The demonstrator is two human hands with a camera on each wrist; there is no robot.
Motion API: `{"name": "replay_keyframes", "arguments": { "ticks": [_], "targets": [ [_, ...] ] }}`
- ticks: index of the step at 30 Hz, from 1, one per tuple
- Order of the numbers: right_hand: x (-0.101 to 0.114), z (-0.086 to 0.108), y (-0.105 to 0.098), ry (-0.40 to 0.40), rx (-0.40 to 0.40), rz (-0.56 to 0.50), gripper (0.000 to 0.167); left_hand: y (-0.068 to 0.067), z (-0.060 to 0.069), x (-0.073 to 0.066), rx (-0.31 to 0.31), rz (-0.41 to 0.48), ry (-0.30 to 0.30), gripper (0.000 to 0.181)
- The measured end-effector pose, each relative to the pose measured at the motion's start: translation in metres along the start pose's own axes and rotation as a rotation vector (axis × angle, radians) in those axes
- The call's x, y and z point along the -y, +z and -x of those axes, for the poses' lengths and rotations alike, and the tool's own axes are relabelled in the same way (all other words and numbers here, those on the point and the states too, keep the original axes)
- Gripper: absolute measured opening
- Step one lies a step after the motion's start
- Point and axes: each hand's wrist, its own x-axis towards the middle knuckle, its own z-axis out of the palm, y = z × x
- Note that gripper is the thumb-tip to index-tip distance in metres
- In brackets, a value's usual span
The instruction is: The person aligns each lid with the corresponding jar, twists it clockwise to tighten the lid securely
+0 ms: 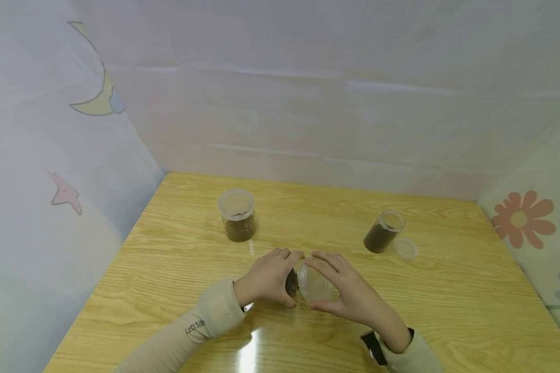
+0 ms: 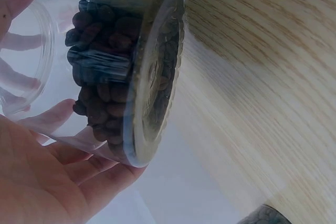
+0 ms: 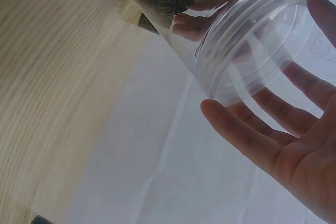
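Note:
A clear plastic jar (image 2: 63,114), partly filled with dark brown beans (image 2: 107,51), is tipped onto its side above the table. My left hand (image 1: 267,277) grips its body near the base. Around the jar's mouth end, a clear ridged lid (image 3: 247,45) sits between the spread fingers and thumb of my right hand (image 1: 357,295). Those fingertips touch the lid's rim. Part of the beans is hidden behind the left hand in the head view.
On the wooden table (image 1: 168,259), a lidded jar of brown grains (image 1: 238,220) stands at the back left. Toward the back right is an uncovered jar (image 1: 383,230) with dark contents, a loose clear lid (image 1: 406,249) lying beside it. Printed cloth (image 1: 280,103) surrounds the table.

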Motion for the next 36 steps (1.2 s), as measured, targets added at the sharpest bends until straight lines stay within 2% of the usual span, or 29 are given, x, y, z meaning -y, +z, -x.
{"name": "replay_keyframes", "arguments": {
  "ticks": [7, 19, 30, 36],
  "targets": [
    [-0.0001, -0.0001, 0.001, 0.028, -0.016, 0.014, 0.075, 0.001, 0.0004, 0.0005, -0.012, 0.0, 0.002, 0.095],
    [0.0035, -0.0003, 0.0011, 0.198, 0.021, -0.014, 0.073, 0.0014, 0.0011, 0.0006, -0.024, 0.008, 0.0, 0.095],
    [0.0066, -0.0012, 0.002, 0.27, 0.006, -0.008, 0.072, 0.0026, -0.0002, 0.0018, -0.044, -0.002, 0.01, 0.095],
    [0.0088, -0.0024, 0.0033, 0.322, 0.004, -0.071, 0.07, 0.0028, -0.0005, 0.0018, -0.044, -0.018, 0.009, 0.094]
  ]
}}
